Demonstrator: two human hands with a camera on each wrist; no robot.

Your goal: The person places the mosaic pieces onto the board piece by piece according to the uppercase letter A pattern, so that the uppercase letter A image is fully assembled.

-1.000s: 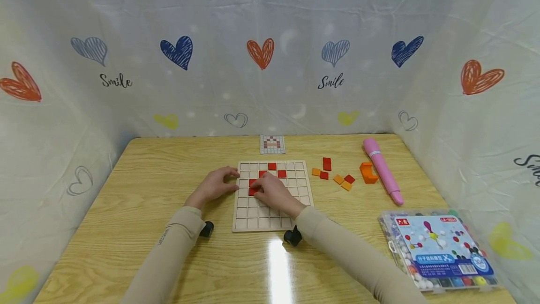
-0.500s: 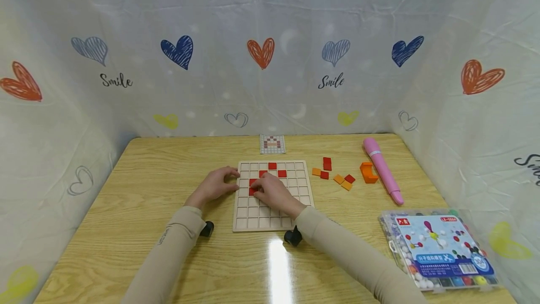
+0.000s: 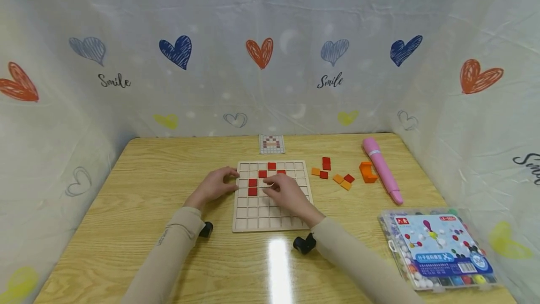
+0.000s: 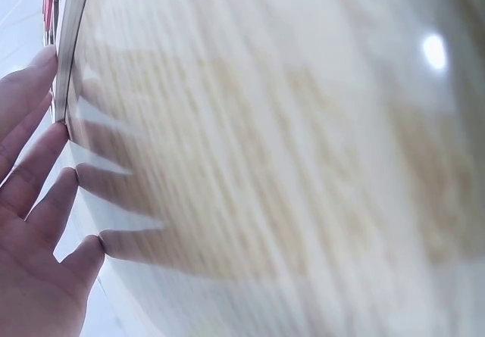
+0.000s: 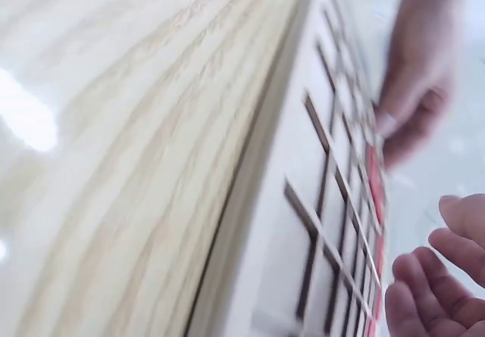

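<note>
A pale wooden grid board [image 3: 246, 224] lies on the table with several red square tiles [image 3: 252, 191] in its cells. My left hand [image 3: 214, 185] rests at the board's left edge; in the left wrist view the fingers [image 4: 45, 159] are spread, their tips on the tabletop and against the board's side. My right hand [image 3: 288, 193] hovers over the middle of the board, just right of the red tiles. Its fingers [image 5: 447, 288] are loosely bent in the right wrist view, with nothing visible between them. That hand partly covers one red tile [image 3: 281, 171].
Loose red and orange tiles [image 3: 339, 178] lie right of the board. A small printed pattern card [image 3: 272, 144] is behind it. Farther right are an orange bracket-shaped piece [image 3: 368, 173], a pink pen-shaped stick [image 3: 384, 172] and a clear case of coloured balls [image 3: 443, 252].
My right hand has moved right, away from the two red tiles at the left of the board, which now show fully. The left hand has stayed in place.
</note>
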